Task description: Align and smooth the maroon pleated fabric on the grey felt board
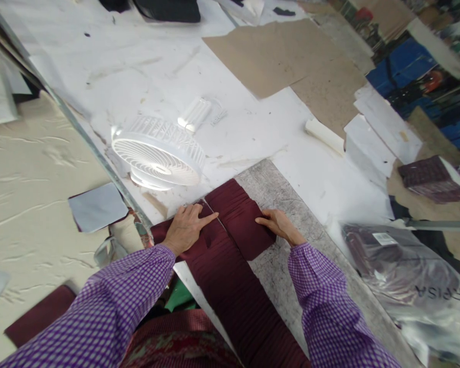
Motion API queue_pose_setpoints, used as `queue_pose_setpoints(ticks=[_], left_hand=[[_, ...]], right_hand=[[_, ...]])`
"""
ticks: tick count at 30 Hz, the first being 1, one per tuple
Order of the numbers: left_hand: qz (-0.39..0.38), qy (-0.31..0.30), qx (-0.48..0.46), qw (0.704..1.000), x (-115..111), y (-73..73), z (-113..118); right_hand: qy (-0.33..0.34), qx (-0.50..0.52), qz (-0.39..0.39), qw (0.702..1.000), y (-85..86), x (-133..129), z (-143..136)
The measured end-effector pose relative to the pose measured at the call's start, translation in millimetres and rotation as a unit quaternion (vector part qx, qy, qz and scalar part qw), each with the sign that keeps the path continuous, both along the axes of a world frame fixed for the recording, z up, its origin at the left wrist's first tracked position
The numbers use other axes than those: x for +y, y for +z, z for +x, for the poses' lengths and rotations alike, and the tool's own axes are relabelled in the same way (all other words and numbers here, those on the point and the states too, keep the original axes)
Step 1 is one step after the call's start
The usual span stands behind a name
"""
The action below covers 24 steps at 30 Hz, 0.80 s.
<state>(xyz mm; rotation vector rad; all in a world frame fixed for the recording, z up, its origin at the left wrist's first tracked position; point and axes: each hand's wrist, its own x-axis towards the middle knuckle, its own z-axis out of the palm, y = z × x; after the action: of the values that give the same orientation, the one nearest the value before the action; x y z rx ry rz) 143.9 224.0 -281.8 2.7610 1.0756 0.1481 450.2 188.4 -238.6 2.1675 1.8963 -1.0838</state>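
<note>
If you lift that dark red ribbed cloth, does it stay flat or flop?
The dark red ribbed cloth would probably flop: it lies folded under the left hand and right hand and drapes over the table edge. It looks light.

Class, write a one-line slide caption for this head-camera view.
Left hand and right hand press flat on folded maroon fabric beside a white fan.

two hands [186, 227], one maroon cloth [233, 245], one white fan [157, 153], two cardboard sheets [276, 56], one plastic bag [410, 276]

L hand [186, 229] flat, R hand [278, 225] flat, fingers extended
</note>
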Motion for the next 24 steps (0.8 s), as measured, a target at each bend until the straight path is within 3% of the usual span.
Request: queue_pose_setpoints(ticks=[13, 19, 24], left_hand=[[0.000, -0.002, 0.001, 1.000, -0.6, -0.5, -1.1], [0.003, -0.003, -0.001, 1.000, -0.4, -1.5, -0.8], [0.004, 0.001, -0.004, 1.000, 0.1, -2.5, -0.2]], right_hand=[[-0.012, -0.051, -0.022, 0.998, -0.2, -0.6, -6.7], [-0.009, -0.138, 0.022, 0.990, 5.8, -6.5, -21.8], [0.062, -0.146, 0.080, 0.984, 18.5, 0.1, -27.1]])
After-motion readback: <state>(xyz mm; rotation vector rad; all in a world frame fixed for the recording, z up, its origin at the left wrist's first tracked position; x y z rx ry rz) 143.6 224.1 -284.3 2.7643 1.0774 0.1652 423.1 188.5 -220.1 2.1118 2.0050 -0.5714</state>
